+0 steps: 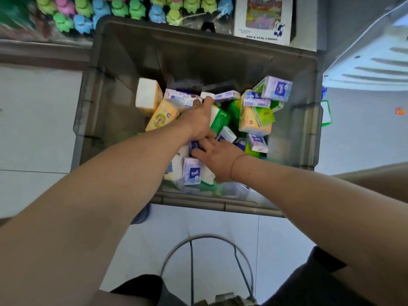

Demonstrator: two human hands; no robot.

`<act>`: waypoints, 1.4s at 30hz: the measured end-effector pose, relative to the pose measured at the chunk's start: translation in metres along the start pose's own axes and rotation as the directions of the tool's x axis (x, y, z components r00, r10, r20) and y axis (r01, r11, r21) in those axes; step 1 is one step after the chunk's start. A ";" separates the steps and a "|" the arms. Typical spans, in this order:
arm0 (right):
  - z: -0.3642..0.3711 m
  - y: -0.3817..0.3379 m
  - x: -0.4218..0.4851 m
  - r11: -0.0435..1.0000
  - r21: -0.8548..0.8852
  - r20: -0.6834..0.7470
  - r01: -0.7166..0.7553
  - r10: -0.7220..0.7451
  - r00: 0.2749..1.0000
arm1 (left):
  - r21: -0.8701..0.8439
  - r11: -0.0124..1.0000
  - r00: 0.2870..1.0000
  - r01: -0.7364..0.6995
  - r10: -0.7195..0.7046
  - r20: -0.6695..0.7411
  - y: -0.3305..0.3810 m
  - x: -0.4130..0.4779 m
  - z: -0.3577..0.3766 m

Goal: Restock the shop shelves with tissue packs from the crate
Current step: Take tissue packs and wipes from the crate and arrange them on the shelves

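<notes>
Pale tiled shop floor (39, 120) beneath a grey plastic crate (309, 120), rows of coloured bottle caps (136, 7) beyond the crate's far rim. Heaped loosely inside the crate: tissue packs (256, 120) in purple, orange and green wrap. Left hand (197, 121) deep at crate centre, fingers buried among packs, grip impossible to tell. Right hand (218, 161) nearer the crate's front wall, fingers spread, touching a small purple pack (195, 146), clasping nothing. Probably light, soft, slick-wrapped; best pinched gently across the narrow sides.
</notes>
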State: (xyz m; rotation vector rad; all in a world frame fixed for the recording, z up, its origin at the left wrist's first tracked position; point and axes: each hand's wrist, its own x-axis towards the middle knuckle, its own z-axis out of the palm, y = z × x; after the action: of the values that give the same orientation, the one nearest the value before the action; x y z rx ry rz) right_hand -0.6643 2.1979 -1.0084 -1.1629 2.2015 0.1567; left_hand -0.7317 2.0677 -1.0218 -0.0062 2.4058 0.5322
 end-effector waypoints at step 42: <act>-0.182 0.050 -0.177 0.122 0.990 0.020 -0.074 0.393 0.919 | -0.791 0.606 0.985 -0.085 -0.066 -0.156 -0.006 -0.231 -0.193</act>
State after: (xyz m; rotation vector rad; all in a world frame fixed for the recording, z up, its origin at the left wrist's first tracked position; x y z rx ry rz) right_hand -0.7182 2.2825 -0.7701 0.0071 1.9310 -1.2591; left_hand -0.6685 1.9591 -0.7484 -0.4500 2.1041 1.6409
